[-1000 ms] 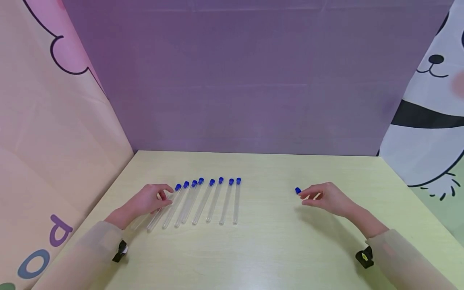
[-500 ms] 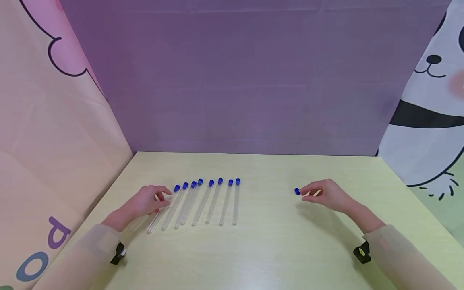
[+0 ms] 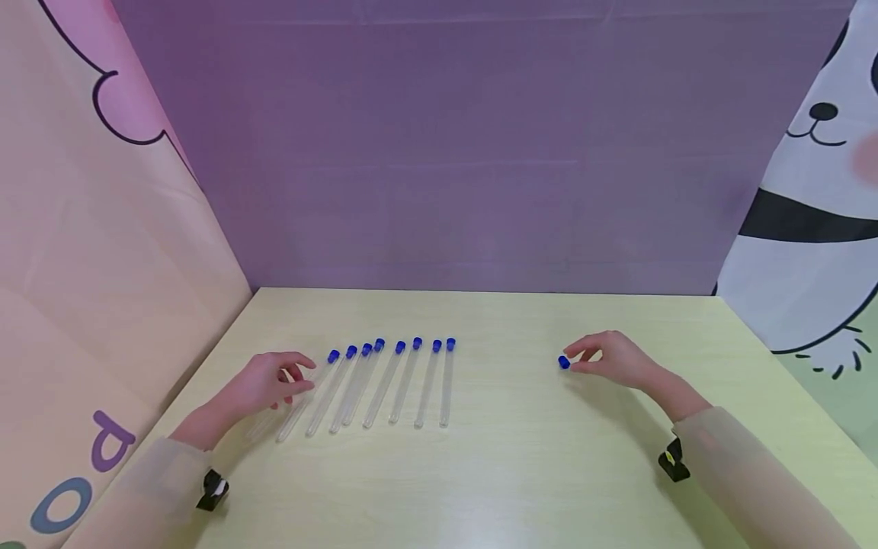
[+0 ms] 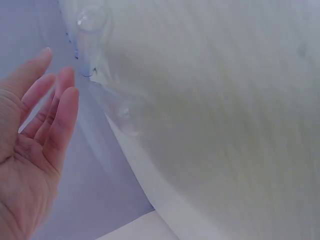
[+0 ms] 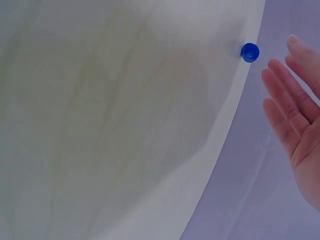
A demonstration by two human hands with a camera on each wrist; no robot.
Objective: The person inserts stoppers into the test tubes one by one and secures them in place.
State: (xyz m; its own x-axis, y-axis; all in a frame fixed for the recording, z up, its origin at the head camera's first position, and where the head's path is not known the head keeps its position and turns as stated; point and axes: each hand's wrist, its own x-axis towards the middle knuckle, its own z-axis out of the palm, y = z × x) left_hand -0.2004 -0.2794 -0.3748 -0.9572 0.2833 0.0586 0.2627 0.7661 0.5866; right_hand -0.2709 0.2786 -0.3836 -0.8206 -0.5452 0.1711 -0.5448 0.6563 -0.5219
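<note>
My left hand (image 3: 264, 381), with loosely bent fingers and a gap between thumb and index finger, hovers over the left end of a row of clear test tubes with blue caps (image 3: 386, 385). Beneath it the leftmost capped test tube (image 3: 291, 423) is partly hidden, and a faint clear tube end (image 3: 259, 427) shows beyond. In the left wrist view the palm (image 4: 30, 165) holds nothing. On the right, a loose blue cap (image 3: 564, 362) lies on the table by the fingertips of my right hand (image 3: 613, 362). The right wrist view shows that cap (image 5: 250, 52) apart from the relaxed fingers.
The pale wooden table (image 3: 507, 473) ends at a purple backdrop (image 3: 480, 152). Printed cloth walls (image 3: 103, 267) close in the left side, and a panda-print cloth (image 3: 809, 297) stands on the right.
My left hand has drawn slightly left, away from the leftmost capped tube. My right hand has risen a little, its index finger lifting above the blue cap. The tubes lie as before.
</note>
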